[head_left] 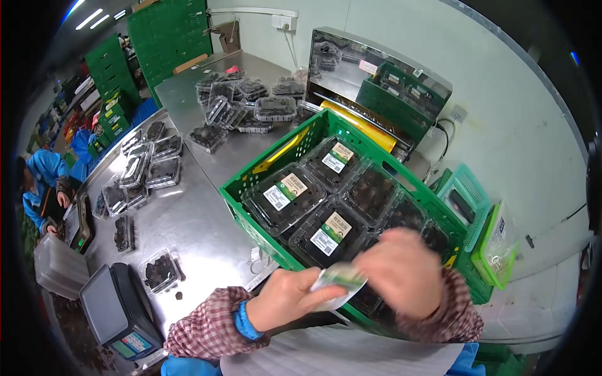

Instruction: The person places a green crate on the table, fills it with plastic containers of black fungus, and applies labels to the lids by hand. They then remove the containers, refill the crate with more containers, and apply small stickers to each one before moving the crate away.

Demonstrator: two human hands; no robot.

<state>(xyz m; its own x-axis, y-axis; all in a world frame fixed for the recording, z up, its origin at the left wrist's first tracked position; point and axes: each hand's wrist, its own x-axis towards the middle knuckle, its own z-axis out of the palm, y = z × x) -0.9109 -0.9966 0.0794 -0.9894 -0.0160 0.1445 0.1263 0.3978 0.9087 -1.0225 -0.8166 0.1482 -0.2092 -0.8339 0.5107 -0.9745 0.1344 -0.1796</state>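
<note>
My left hand (282,297) is closed on white and green printed labels (343,283), pinched between thumb and fingers. Blurred by motion, my right hand (404,276) is at the labels' right edge; its fingertips cannot be made out. Both hands are over the near side of a green crate (248,219). Clear plastic boxes of dark contents fill this crate. Cream and white labels are stuck on several of them, such as the left box (257,197) and the near box (301,241). The lids of the right-hand boxes, like this one (370,191), show no label.
Piles of filled clear boxes (276,108) lie on the steel table (207,219). A scale (116,307) stands at the near left, beside an open box (160,272). A wrapping machine (376,75) is behind the crate. Another person (47,182) works at the far left.
</note>
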